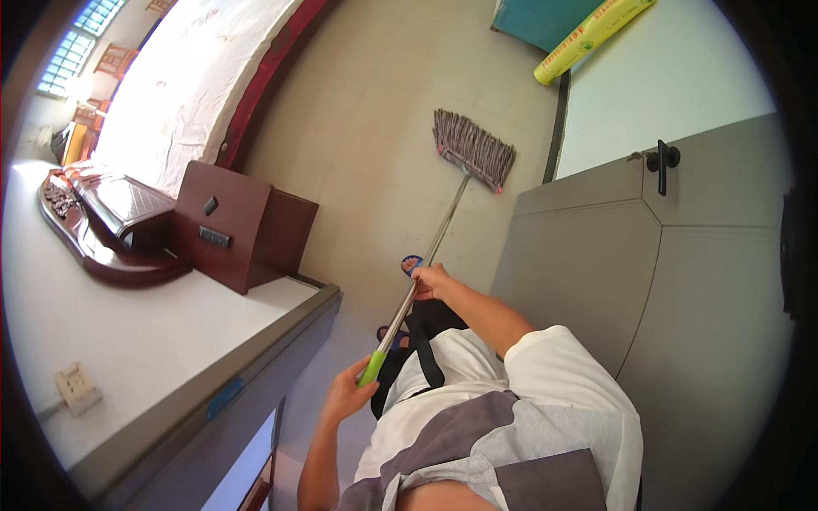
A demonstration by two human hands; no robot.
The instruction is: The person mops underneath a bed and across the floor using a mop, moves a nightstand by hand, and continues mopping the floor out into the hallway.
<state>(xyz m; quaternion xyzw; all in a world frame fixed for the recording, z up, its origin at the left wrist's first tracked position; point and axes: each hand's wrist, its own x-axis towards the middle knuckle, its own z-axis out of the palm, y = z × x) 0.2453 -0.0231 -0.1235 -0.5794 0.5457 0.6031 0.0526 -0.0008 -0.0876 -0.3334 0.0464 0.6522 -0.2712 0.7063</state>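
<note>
A flat mop with grey-brown strands (475, 146) rests on the tiled floor ahead of me, its long metal pole slanting back toward my body. My left hand (347, 390) is closed around the green grip (371, 368) at the pole's near end. Farther up, my right hand (432, 282) wraps the metal pole (443, 228) at about its middle. Both hands hold the one mop.
On the right stands a grey door (588, 255) with a black handle (662, 167). A dark red-brown cabinet (223, 192) and a white-covered bed (200, 77) lie left. A yellow roll (592, 41) leans at the far right wall. My sandaled foot (411, 265) is below the pole.
</note>
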